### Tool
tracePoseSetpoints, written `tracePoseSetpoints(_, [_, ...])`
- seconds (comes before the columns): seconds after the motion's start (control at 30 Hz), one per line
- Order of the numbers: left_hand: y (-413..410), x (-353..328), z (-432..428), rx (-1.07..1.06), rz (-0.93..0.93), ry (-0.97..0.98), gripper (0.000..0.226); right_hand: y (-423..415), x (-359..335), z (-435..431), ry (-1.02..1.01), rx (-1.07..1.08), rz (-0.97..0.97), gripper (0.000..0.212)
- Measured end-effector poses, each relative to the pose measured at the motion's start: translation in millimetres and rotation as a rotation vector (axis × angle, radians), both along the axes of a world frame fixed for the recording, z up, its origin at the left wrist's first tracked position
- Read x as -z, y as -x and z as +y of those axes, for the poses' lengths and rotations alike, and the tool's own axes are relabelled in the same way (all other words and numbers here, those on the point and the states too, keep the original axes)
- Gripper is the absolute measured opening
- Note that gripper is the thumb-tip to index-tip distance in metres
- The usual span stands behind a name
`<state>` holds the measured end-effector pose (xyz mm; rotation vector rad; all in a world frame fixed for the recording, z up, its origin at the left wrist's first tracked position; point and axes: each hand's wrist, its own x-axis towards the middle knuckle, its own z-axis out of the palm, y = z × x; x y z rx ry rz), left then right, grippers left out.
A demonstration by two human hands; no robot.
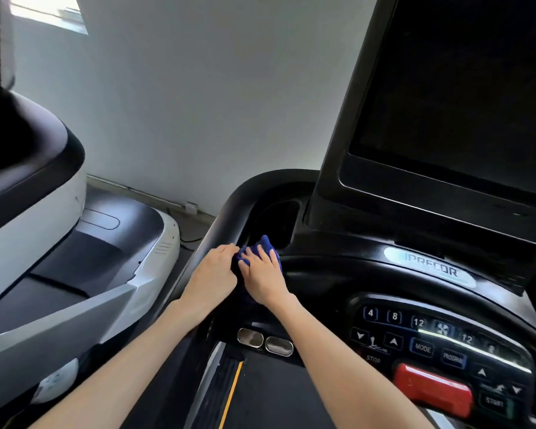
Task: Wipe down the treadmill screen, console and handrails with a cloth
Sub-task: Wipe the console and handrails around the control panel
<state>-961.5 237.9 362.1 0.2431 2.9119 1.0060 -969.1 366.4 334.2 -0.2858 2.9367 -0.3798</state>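
Note:
A blue cloth [265, 244] lies bunched on the black treadmill console [347, 267], at the edge of the left cup-holder recess [280, 218]. My right hand [262, 274] presses flat on the cloth with fingers spread. My left hand [212, 275] sits close beside it on the left handrail [226, 212], fingertips curled onto the cloth's left edge. The dark screen [464, 97] rises at upper right. The button panel [440, 342] with a red stop bar [432, 390] lies at lower right.
A second treadmill [59, 230] in white and grey stands to the left. A grey wall [198, 97] is behind. Two metal pulse sensors [265, 342] sit on the front bar, with the belt [270, 394] and its yellow stripe below.

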Motion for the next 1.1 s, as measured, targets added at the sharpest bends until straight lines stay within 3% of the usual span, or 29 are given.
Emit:
tracePoseSetpoints(0.07, [-7.8, -1.1, -4.3, -0.009, -0.019, 0.007, 0.057, -7.2, -7.2, -5.5, 0.104, 0.023, 0.003, 0.034])
tracePoseSetpoints(0.17, [-22.0, -8.4, -6.6, 0.007, -0.103, -0.002, 0.055, -25.5, -27.2, 0.4, 0.427, 0.239, -0.055, 0.036])
tracePoseSetpoints(0.3, [-52.1, -24.5, 10.3, 0.223, -0.258, -0.043, 0.040, -61.1, -51.2, 17.8, 0.785, 0.427, -0.091, 0.043])
tracePoseSetpoints(0.37, [-72.0, -32.4, 24.0, 0.241, -0.366, -0.177, 0.034, -81.2, -55.4, 28.1, 0.865, 0.434, -0.080, 0.040])
tracePoseSetpoints(0.43, [-96.9, -42.1, 35.6, 0.192, -0.462, -0.390, 0.043, -105.5, -56.5, 39.7, 0.938, 0.440, -0.078, 0.037])
tracePoseSetpoints(0.53, [-138.4, -49.3, 49.7, 0.183, -0.510, -0.576, 0.043, -146.0, -49.7, 56.4, 1.005, 0.406, -0.084, 0.038])
tracePoseSetpoints(0.63, [-183.1, -49.7, 61.0, 0.205, -0.433, -0.468, 0.016, -186.4, -41.7, 70.6, 0.995, 0.301, -0.108, 0.042])
tracePoseSetpoints(0.7, [-211.9, -49.9, 67.3, 0.188, -0.405, -0.445, 0.012, -216.6, -39.8, 79.7, 1.020, 0.297, -0.122, 0.044])
tracePoseSetpoints(0.83, [-274.0, -55.7, 67.6, 0.087, -0.405, -0.587, 0.013, -276.8, -37.2, 96.8, 1.078, 0.248, -0.125, 0.042])
tracePoseSetpoints(0.93, [-315.0, -52.2, 59.2, 0.057, -0.465, -0.660, 0.017, -317.3, -32.8, 96.8, 1.057, 0.231, -0.274, 0.038])
tracePoseSetpoints(1.1, [-357.7, -30.0, 49.7, -0.067, -0.406, -0.557, 0.007, -370.1, -7.9, 100.8, 1.047, 0.122, -0.490, 0.030])
